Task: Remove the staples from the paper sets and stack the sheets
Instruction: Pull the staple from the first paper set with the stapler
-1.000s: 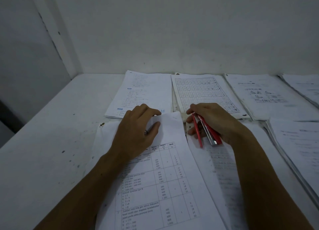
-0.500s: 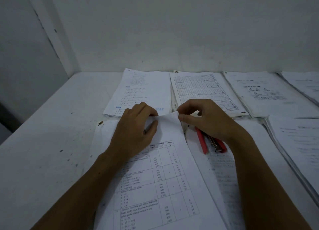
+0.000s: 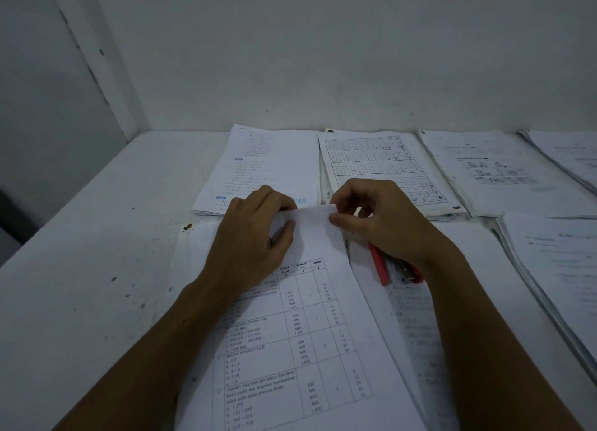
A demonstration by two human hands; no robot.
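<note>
A paper set (image 3: 303, 343) with a printed table lies in front of me on the white table. My left hand (image 3: 255, 233) pinches its top edge at the left, thumb on top of the sheet. At the top right corner my right hand (image 3: 378, 220) grips the same sheet between thumb and fingers, and the edge curls up between both hands. A red staple remover (image 3: 379, 265) lies on the papers under my right wrist, partly hidden. Any staple is hidden from me.
Several paper stacks lie along the wall: one with blue print (image 3: 268, 168), one with a grid (image 3: 384, 168), one with pictures (image 3: 497, 172). More stacks sit at the right edge (image 3: 555, 269). A wall corner closes the left side. Bare speckled tabletop (image 3: 90, 269) lies at the left.
My right hand put the red staple remover down on the papers and moved left to grip the top right corner of the sheet. The left hand stayed on the top edge.
</note>
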